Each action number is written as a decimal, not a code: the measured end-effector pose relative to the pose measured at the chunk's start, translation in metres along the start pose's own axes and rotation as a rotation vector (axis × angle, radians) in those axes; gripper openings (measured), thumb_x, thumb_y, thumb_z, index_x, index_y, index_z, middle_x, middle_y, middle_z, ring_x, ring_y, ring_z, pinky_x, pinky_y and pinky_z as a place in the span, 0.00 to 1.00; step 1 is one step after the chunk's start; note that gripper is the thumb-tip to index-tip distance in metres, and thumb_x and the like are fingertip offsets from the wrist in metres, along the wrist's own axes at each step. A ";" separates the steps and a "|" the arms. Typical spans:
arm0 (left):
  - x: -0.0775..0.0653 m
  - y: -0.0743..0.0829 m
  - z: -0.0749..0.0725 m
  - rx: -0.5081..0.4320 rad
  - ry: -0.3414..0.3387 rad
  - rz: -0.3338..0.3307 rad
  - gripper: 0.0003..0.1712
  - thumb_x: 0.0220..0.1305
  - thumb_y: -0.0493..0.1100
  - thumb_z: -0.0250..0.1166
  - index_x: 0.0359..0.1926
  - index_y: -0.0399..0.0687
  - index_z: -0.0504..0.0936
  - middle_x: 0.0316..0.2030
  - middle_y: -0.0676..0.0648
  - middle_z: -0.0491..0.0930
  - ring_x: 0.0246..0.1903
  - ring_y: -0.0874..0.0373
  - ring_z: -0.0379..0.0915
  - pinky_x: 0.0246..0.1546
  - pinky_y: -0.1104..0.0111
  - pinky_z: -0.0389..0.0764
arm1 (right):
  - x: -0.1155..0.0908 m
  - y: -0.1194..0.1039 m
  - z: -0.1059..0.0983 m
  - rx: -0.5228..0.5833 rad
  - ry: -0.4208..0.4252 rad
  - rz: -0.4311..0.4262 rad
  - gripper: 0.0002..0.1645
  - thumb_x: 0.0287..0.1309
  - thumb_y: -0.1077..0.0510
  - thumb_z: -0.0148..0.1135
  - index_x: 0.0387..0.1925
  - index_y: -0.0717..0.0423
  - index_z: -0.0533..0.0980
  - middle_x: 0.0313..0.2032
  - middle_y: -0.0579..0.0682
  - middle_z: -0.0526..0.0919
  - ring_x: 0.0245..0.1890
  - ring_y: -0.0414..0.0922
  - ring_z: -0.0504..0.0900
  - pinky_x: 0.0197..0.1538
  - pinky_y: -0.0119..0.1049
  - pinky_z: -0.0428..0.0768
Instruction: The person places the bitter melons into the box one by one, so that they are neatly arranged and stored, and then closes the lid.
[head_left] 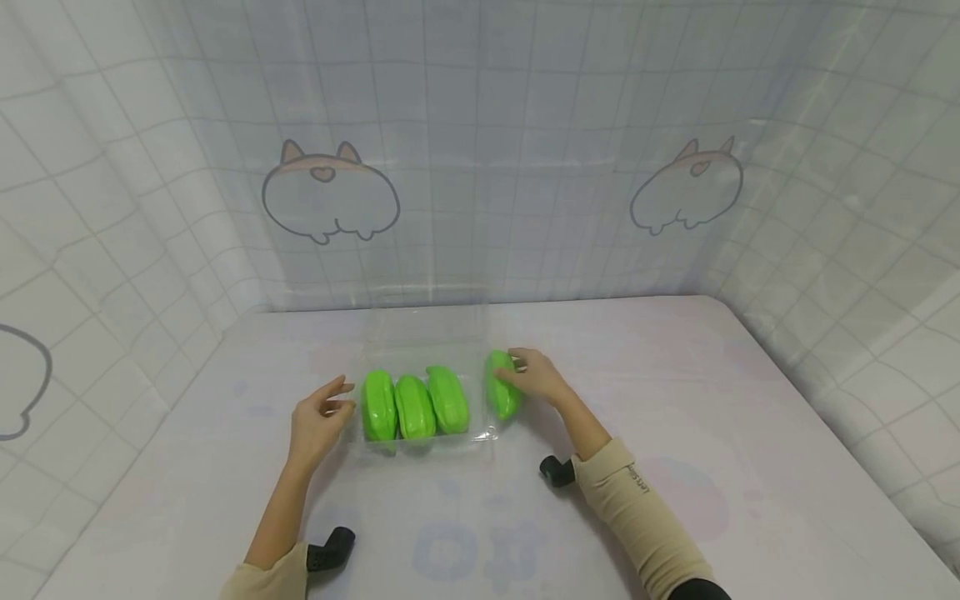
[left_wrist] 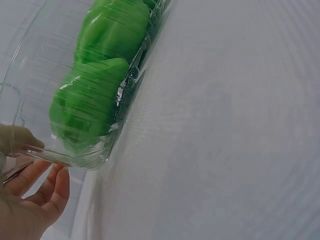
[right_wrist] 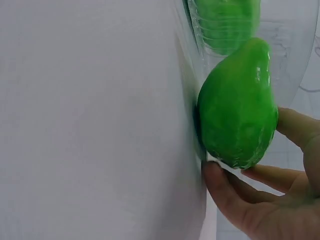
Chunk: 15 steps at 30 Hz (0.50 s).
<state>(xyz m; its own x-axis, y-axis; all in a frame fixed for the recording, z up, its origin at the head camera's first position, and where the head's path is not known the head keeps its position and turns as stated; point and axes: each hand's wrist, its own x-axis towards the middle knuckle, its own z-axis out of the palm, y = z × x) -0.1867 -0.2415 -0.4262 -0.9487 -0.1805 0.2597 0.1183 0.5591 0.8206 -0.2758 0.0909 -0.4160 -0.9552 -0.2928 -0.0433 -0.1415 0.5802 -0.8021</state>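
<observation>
Found three green fruit-shaped pieces (head_left: 415, 408) side by side inside a clear plastic container (head_left: 480, 410) on the table (head_left: 750, 400), with lid (head_left: 427, 325) open on the far side. Located a fourth green piece (head_left: 503, 402) just outside the container's right side; contact with the container wall cannot be determined. Observed right hand (head_left: 538, 376) partly closed about that fourth piece, with thumb on top and fingers along the right side. Observed left hand (head_left: 317, 421) partly closed, pinching the container's left rim, with fingertips slightly spread. Noted beige sleeves (head_left: 637, 512) on both arms and a grid-patterned backdrop (head_left: 510, 167) behind.
</observation>
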 end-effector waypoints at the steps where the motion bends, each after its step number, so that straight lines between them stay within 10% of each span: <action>1: 0.000 0.000 0.000 -0.001 0.000 -0.001 0.27 0.59 0.31 0.56 0.61 0.30 0.69 0.49 0.34 0.79 0.34 0.70 0.73 0.35 0.88 0.71 | 0.000 0.000 0.000 0.013 0.001 0.013 0.37 0.59 0.50 0.60 0.63 0.69 0.64 0.57 0.68 0.73 0.55 0.60 0.74 0.53 0.47 0.77; 15: 0.000 0.000 0.000 -0.002 -0.003 -0.001 0.27 0.59 0.31 0.57 0.61 0.30 0.69 0.50 0.34 0.79 0.35 0.70 0.73 0.35 0.88 0.71 | -0.003 -0.002 -0.009 0.301 0.041 0.157 0.39 0.50 0.56 0.69 0.63 0.63 0.66 0.54 0.69 0.75 0.48 0.57 0.79 0.44 0.42 0.82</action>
<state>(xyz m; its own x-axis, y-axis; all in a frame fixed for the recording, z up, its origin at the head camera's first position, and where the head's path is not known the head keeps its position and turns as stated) -0.1867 -0.2413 -0.4258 -0.9495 -0.1790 0.2576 0.1179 0.5573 0.8219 -0.2748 0.0976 -0.4093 -0.9698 -0.1834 -0.1610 0.0852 0.3637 -0.9276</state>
